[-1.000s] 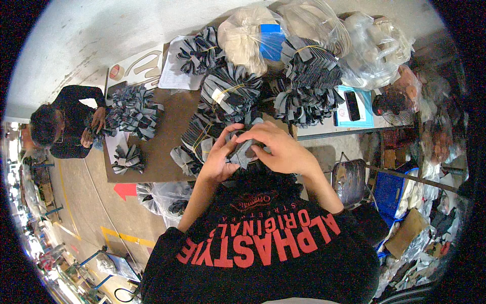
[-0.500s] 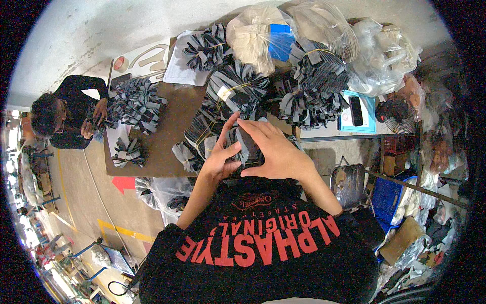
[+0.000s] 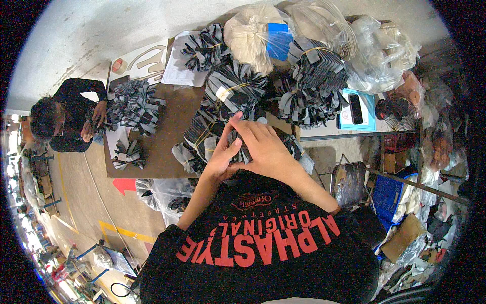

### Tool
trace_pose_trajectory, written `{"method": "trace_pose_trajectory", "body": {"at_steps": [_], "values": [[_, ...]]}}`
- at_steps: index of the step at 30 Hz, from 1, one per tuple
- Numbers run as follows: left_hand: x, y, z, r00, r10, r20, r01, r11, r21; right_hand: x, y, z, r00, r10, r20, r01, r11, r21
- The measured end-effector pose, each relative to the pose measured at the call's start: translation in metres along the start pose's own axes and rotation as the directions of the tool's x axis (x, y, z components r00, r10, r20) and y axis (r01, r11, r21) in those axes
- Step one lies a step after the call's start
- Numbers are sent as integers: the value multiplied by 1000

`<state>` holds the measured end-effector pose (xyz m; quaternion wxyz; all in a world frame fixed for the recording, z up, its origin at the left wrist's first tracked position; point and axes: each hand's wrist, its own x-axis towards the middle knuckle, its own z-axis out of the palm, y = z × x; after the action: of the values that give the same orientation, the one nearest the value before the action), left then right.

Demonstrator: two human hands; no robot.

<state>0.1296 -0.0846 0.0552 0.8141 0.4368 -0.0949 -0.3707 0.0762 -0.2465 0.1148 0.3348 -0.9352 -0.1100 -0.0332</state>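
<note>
Near the table's front edge, a small bundle of grey and black fabric strips (image 3: pixel 243 154) sits between my two hands, mostly covered by them. My left hand (image 3: pixel 223 156) curves around its left side, thumb pointing up. From the right, my right hand (image 3: pixel 266 147) wraps over it, and the fingertips of both hands meet at the top. Just beyond lies a larger bundle (image 3: pixel 235 86) tied with a yellow band and bearing a white tag. Another banded bundle (image 3: pixel 198 133) rests left of my hands.
Tall banded stacks (image 3: pixel 316 66) stand at the back right, before clear plastic bags (image 3: pixel 255 38). A phone (image 3: pixel 356 109) lies on a blue folder beside a fan (image 3: pixel 397 114). At the left, a co-worker (image 3: pixel 76 116) handles strips by a loose pile (image 3: pixel 135 106).
My right hand has moved left and closed in toward my left hand, covering more of the bundle. The fingertips now come together.
</note>
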Motion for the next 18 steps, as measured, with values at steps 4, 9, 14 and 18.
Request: {"method": "trace_pose_trajectory", "body": {"at_steps": [4,9,14,18], "values": [[0,1,3,998,-50,-46,49,999,-11,0,1,7,1000,-17,-10,17,1000,-7],[2,-10,-5,999,34,-2,-33,993,113,-1,5,3,995,17,103,-14,999,-37],[1,-3,-9,1000,-23,17,22,999,24,-1,10,0,995,-103,-15,104,986,133],[-7,-5,-13,996,-78,-34,57,907,-418,3,42,-15,993,-16,-120,60,924,377]]}}
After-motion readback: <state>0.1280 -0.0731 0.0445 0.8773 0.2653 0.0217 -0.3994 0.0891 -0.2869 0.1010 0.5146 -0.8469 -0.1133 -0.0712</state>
